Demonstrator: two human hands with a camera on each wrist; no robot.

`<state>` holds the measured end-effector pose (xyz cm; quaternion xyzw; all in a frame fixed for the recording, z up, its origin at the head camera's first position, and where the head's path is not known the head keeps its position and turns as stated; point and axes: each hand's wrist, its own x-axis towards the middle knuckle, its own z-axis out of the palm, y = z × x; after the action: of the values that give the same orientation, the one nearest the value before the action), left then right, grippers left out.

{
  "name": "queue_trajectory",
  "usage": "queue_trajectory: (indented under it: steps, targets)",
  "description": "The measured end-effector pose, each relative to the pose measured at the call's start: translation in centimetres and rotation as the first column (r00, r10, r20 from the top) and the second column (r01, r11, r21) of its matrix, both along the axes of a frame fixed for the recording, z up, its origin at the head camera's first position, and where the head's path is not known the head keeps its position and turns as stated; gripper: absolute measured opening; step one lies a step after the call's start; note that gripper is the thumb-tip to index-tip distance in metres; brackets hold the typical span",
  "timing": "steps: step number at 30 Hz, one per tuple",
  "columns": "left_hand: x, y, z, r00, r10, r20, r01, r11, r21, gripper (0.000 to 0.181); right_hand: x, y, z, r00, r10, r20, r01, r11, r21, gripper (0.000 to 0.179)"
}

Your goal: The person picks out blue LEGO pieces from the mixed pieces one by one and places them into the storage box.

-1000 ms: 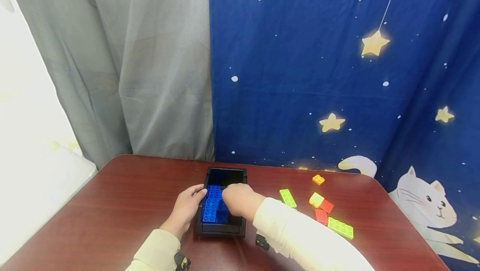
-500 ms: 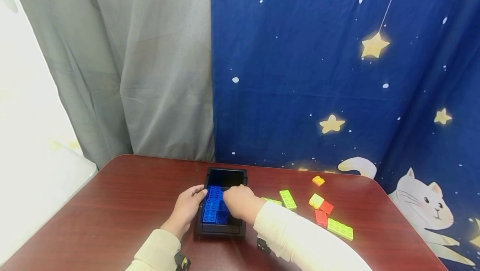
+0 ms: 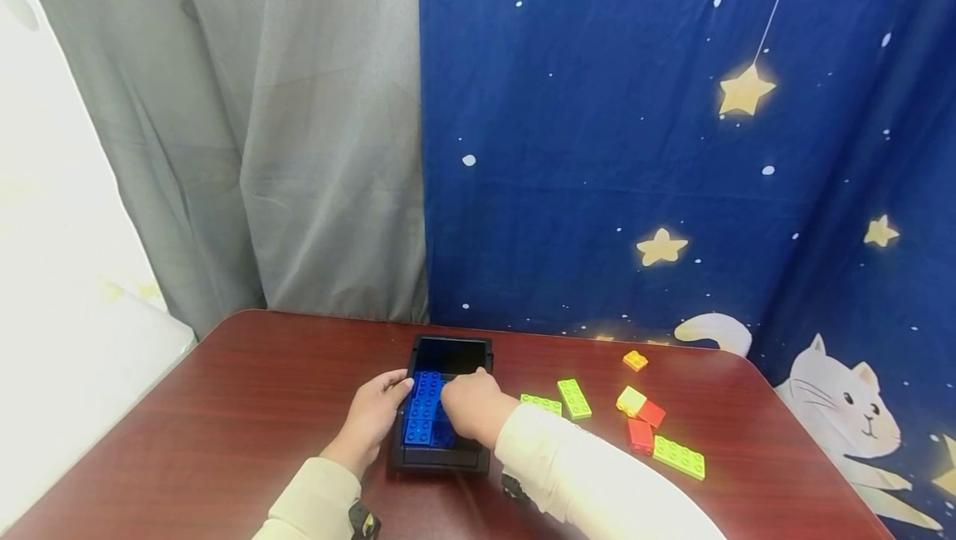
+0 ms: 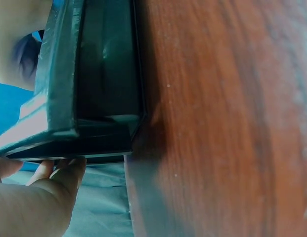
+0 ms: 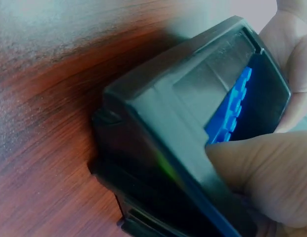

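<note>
A black plastic bin (image 3: 441, 460) stands on the table with blue building bricks (image 3: 424, 399) inside, studs up. My left hand (image 3: 371, 415) grips the bin's left wall, thumb at the rim and fingers outside. Over the bin's right side, my right hand (image 3: 475, 406) reaches down with bent fingers. Its fingertips are hidden among the bricks, so whether it pinches one does not show. In the right wrist view, the thumb (image 5: 242, 155) lies against the end of a blue brick row (image 5: 232, 111). The left wrist view shows left fingers (image 4: 69, 173) against the bin's outer wall.
Right of the bin lie loose bricks: lime green ones (image 3: 574, 399) (image 3: 678, 457), a pale yellow one (image 3: 631, 401), red ones (image 3: 640, 435) and an orange one (image 3: 636, 360). Curtains (image 3: 336, 150) hang behind the table's far edge.
My right hand has shifted slightly within the bin, its forearm drawn a little left and down, uncovering a lime green brick beside it. The left hand keeps its grip on the bin.
</note>
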<state>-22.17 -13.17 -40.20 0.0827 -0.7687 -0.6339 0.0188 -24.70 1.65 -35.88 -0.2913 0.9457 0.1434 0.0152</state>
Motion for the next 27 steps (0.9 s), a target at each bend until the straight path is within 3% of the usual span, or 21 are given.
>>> queue_trajectory:
  steps: [11, 19, 27]
  targets:
    - [0.14, 0.48, 0.26, 1.0, -0.002, -0.004, 0.002, 1.0, -0.018, 0.041, -0.12, 0.0, -0.12, 0.997, -0.066, 0.048, 0.065, 0.997, 0.034, 0.016]
    - [0.21, 0.46, 0.42, 1.0, -0.002, 0.002, 0.002, 1.0, -0.023, 0.042, 0.25, 0.02, -0.21, 0.999, -0.05, 0.009, 0.05, 0.997, 0.057, 0.02]
    - [0.22, 0.19, 0.68, 1.0, -0.003, 0.01, 0.004, 0.997, -0.078, 0.043, 0.57, 0.32, -0.21, 0.999, -0.033, 0.009, 0.033, 0.999, 0.005, 0.016]
